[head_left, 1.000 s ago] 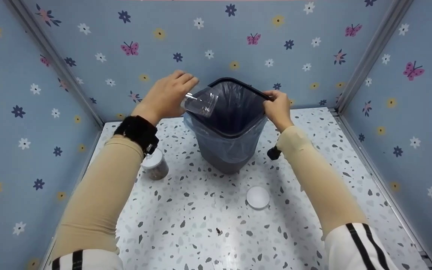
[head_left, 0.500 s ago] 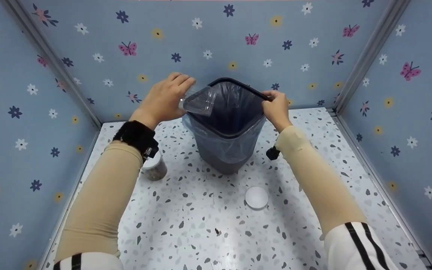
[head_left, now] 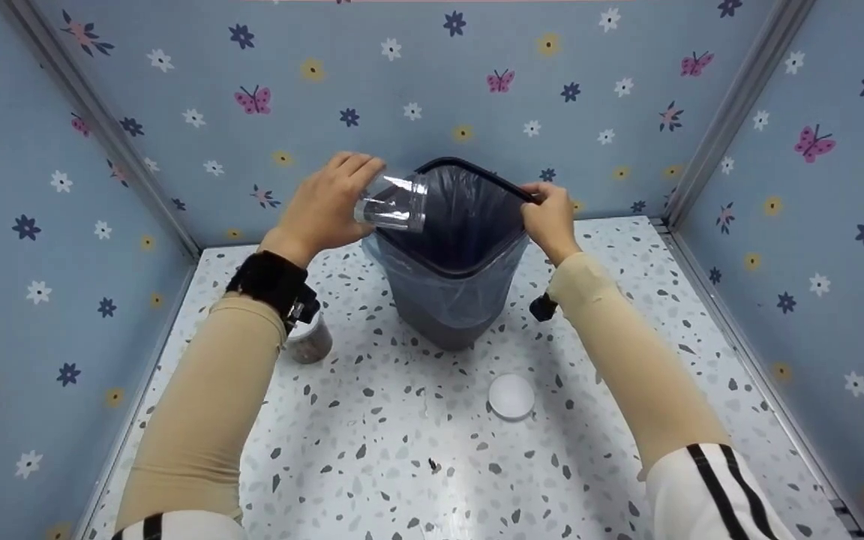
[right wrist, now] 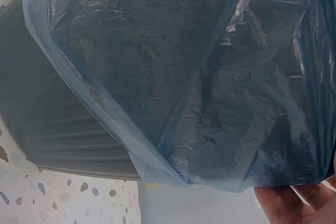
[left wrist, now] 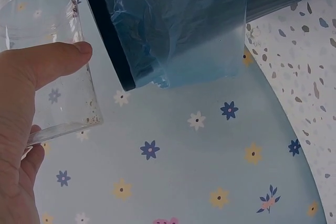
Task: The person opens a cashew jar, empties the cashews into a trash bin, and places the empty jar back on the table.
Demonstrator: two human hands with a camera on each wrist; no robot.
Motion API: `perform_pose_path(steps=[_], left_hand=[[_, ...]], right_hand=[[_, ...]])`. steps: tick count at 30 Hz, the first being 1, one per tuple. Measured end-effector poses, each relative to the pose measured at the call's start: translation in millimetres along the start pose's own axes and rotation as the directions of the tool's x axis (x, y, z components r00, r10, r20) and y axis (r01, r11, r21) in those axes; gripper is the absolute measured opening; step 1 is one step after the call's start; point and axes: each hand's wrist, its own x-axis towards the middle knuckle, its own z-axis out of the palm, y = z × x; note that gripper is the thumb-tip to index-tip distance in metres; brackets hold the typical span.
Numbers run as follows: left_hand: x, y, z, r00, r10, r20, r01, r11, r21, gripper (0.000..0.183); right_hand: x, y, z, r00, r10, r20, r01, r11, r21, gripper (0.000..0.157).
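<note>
A clear jar lies sideways in my left hand, its mouth pointing right over the left corner of the bin opening. In the left wrist view, a few small brown crumbs cling inside the jar near its base, and my thumb presses along its side. The grey bin has a black rim and a blue plastic bag folded over it. My right hand grips the rim at its right corner. In the right wrist view, fingertips show beneath the bag's edge.
A second jar with brown contents and a white lid stands left of the bin, partly behind my left wrist. A round white lid lies on the speckled surface. A small dark scrap lies near the front. Flowered panels enclose three sides.
The jar in my left hand has turned from tipped downward to nearly level, and the hand has shifted slightly left and down. My right hand keeps its hold on the rim.
</note>
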Motion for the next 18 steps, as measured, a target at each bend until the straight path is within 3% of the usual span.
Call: perform_pose_path(steps=[18], left_hand=[[-10.4, 1.0, 10.6, 0.996, -0.08, -0.039, 0.074, 0.989, -0.13, 0.092]], right_hand=[[-0.9, -0.2, 0.1, 1.0, 0.004, -0.001, -0.004, 1.0, 0.011, 0.041]])
